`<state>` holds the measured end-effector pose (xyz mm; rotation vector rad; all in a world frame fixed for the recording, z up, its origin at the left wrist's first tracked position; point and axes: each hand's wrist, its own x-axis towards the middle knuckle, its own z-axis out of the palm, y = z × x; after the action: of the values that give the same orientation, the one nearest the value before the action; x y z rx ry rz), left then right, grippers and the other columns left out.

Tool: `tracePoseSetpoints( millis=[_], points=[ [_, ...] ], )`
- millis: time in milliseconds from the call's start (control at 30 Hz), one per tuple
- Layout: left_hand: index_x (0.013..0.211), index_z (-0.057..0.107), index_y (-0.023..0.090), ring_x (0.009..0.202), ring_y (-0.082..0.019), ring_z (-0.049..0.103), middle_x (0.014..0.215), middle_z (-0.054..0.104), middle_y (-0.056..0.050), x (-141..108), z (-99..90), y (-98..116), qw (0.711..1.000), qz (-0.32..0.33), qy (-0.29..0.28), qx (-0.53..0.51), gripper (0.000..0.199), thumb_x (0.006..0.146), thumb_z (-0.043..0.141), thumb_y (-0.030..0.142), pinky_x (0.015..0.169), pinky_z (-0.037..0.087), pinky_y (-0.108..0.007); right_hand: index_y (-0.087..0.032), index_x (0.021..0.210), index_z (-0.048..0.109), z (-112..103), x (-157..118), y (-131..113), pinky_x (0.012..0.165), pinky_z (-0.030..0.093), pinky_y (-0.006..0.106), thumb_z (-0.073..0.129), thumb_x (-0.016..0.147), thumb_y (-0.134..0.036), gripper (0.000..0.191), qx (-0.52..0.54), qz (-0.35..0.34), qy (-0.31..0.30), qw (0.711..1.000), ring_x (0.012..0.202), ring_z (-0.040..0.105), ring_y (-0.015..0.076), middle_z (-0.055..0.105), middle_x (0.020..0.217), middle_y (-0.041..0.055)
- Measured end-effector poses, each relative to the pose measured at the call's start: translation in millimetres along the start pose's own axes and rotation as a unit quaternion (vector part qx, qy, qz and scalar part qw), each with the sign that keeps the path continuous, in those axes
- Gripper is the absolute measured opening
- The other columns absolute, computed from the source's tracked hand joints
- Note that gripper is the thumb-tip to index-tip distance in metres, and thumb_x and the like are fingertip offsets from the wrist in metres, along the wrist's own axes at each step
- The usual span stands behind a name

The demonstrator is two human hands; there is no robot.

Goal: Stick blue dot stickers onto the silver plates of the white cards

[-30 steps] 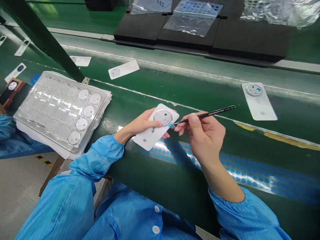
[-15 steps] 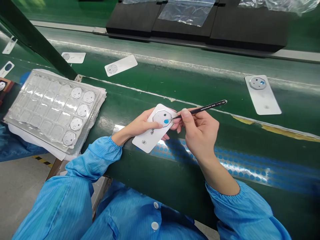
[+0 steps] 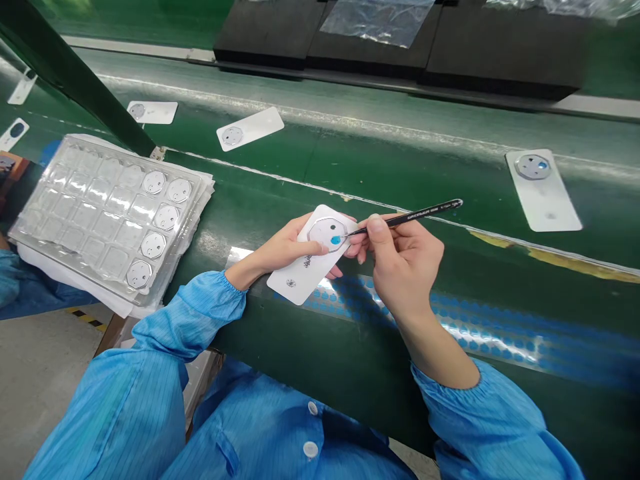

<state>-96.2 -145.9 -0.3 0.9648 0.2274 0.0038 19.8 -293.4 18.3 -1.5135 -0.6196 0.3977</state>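
Observation:
In the middle of the view my left hand [image 3: 287,250] is closed on a white rectangular panel [image 3: 295,279], thumb on top and fingers beneath. Near the panel's upper end sits a silver-edged round plate [image 3: 320,230] with small dark holes and a blue dot [image 3: 335,240]. My right hand [image 3: 407,257] pinches black tweezers [image 3: 425,212], whose tips reach the plate at the edge of the blue dot. Whether the tips grip the dot I cannot tell. Under both hands lies a clear strip of blue round stickers [image 3: 480,327].
A clear plastic tray [image 3: 95,227] holding several round plates lies at left, beside a green post [image 3: 85,87]. More white panels [image 3: 547,200] lie on the green belt [image 3: 380,153]. Black foam blocks [image 3: 370,60] line the back. Another person's blue sleeve [image 3: 45,293] shows at far left.
The loose white panels on the belt have shifted slightly to the right. Both hands keep the same hold, and the tweezer tips stay at the blue dot.

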Motion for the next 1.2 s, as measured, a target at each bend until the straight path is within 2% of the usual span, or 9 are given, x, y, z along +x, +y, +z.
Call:
tracePoseSetpoints(
  millis=[167,333,833,1100,1200],
  points=[
    [0.136,0.061,0.021,0.076,-0.029,0.081,0.111,0.078,-0.009,1.9,-3.2,-2.3,1.000,0.006,-0.012,0.007,0.056,0.084,0.081,0.024,0.070,0.070,-0.042,-0.025,0.087,0.073,-0.8,0.6,1.2,0.049,0.054,0.036,0.075,0.096,-0.055,0.031,0.000,-0.002,-0.001,1.000,0.057,0.068,0.0203,0.072,0.070,0.0032],
    [0.140,0.060,0.021,0.078,-0.030,0.082,0.113,0.079,-0.011,1.6,-3.1,-2.5,1.000,-0.001,0.000,0.014,0.062,0.083,0.083,0.028,0.072,0.071,-0.042,-0.026,0.086,0.073,-1.1,1.0,2.2,0.049,0.055,0.036,0.076,0.095,-0.057,0.032,-0.001,-0.006,-0.003,1.000,0.057,0.067,0.0211,0.072,0.069,0.0034],
    [0.139,0.061,0.022,0.077,-0.028,0.082,0.113,0.079,-0.010,-0.4,2.1,-1.2,1.000,0.003,0.013,0.022,0.062,0.083,0.086,0.033,0.071,0.070,-0.039,-0.025,0.089,0.072,-1.5,0.4,1.9,0.051,0.055,0.033,0.075,0.095,-0.059,0.035,-0.017,-0.011,-0.001,1.000,0.057,0.068,0.0186,0.073,0.071,0.0027],
    [0.130,0.065,0.018,0.071,-0.024,0.079,0.108,0.080,-0.011,2.4,2.6,-2.7,0.993,0.016,0.065,0.101,0.056,0.085,0.085,0.046,0.062,0.064,-0.030,-0.024,0.093,0.071,-1.3,-2.8,4.3,0.054,0.057,0.034,0.074,0.096,-0.057,0.033,-0.035,-0.022,-0.004,0.999,0.061,0.069,0.0193,0.073,0.074,0.0027],
    [0.131,0.064,0.018,0.071,-0.026,0.080,0.108,0.080,-0.011,3.1,3.8,-4.3,0.992,0.020,0.079,0.093,0.058,0.084,0.085,0.046,0.061,0.064,-0.032,-0.025,0.093,0.069,0.5,-4.6,5.6,0.055,0.056,0.035,0.072,0.097,-0.057,0.032,-0.025,-0.035,0.023,0.999,0.061,0.067,0.0198,0.070,0.075,0.0027]
  ],
)
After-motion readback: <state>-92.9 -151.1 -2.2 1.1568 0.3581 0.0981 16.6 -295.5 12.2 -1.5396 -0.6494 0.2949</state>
